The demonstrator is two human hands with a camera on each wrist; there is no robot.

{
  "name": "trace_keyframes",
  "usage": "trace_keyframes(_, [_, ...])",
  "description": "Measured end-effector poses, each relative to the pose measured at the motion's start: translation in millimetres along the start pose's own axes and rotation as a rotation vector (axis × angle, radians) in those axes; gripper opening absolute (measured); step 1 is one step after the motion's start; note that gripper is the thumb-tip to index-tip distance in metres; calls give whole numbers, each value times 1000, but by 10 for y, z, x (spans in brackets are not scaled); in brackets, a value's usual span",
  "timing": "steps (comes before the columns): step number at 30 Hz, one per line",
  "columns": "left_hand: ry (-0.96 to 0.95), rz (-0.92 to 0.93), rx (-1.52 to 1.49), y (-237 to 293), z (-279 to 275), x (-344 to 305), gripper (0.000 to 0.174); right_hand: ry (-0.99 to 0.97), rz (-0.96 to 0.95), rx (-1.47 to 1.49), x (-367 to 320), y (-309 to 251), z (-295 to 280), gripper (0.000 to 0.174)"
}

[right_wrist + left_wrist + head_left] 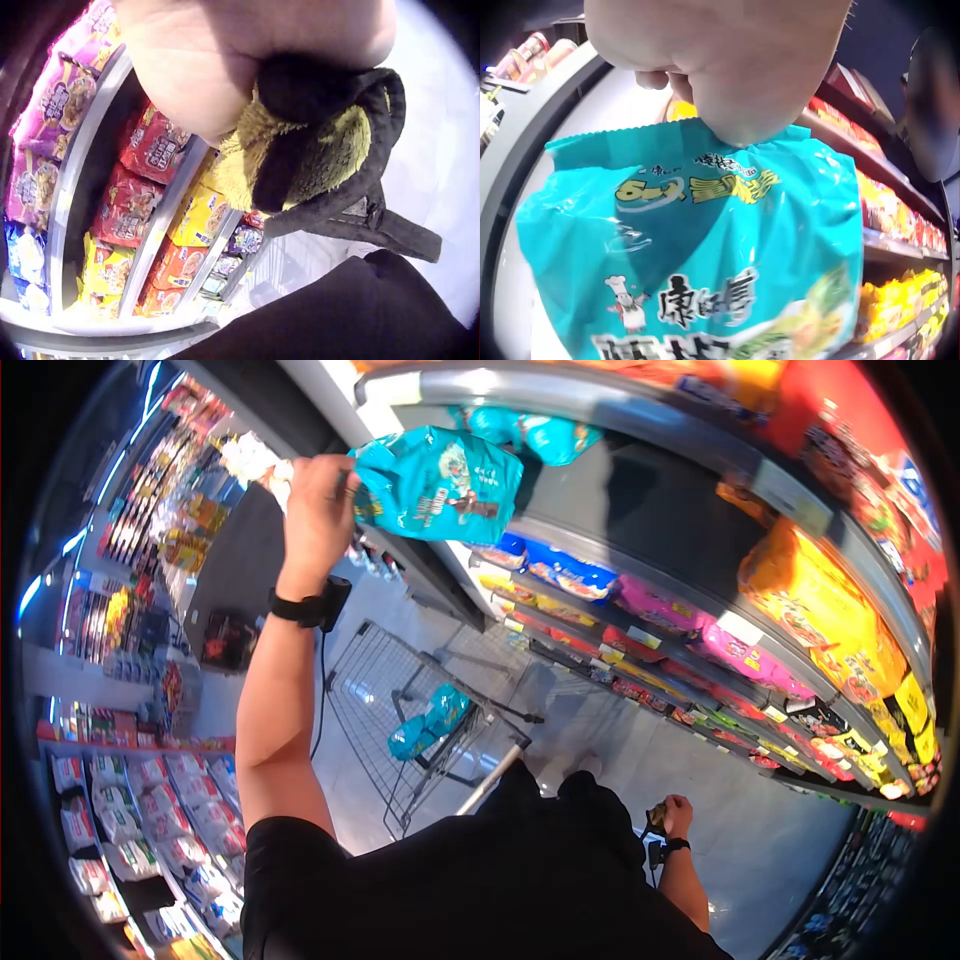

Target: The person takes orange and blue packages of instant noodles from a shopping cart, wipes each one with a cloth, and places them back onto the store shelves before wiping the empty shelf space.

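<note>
My left hand (318, 510) is raised beside the upper shelf and pinches a teal noodle multipack (440, 485) by its crimped top edge. In the left wrist view the pack (697, 240) hangs below the thumb, its printed front facing the camera. Low at my right side, the right hand (679, 816) grips a black strap-like item with a fuzzy yellow-green lining (322, 154); its exact kind I cannot tell. More teal packs (550, 438) lie on the shelf just behind the held one.
A wire shopping cart (365, 670) stands ahead of me with teal packs (430, 722) inside. Shelves of blue, pink and yellow bags (820, 610) run along the right. A dark post (430, 575) rises at the shelf end. Further displays (150, 800) line the left.
</note>
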State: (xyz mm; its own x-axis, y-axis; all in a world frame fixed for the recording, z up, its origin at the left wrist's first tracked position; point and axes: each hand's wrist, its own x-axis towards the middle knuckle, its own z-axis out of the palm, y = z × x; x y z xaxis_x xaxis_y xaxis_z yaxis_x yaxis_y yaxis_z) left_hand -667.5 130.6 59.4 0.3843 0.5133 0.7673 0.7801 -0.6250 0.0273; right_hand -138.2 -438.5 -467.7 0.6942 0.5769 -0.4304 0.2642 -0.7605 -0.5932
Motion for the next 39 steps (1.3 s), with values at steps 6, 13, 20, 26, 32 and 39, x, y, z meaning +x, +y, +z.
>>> trace_keyframes(6, [-177, -287, -133, -223, -833, -688, 16, -125, -61, -188, 159, -432, 184, 37])
trace_keyframes(13, [-538, -224, -27, -371, -1051, -2279, 17, -221, -217, -175, 357, -1406, 689, 32])
trace_keyframes(20, [-849, -476, -12, -764, -116, -4517, 5, -293, -387, -182, 172, -2127, 1019, 29])
trace_keyframes(26, [-1139, -746, 113, -1010, 539, -5718, 11, -293, -308, -322, -181, -2343, 876, 29])
trace_keyframes(32, [-1204, -822, 229, -801, 824, -6408, 16, -238, -179, -373, -479, -2116, 586, 30])
trace_keyframes(39, [-914, -1226, 52, -916, 837, -6440, 25, -218, -106, -365, -648, -2010, 555, 31])
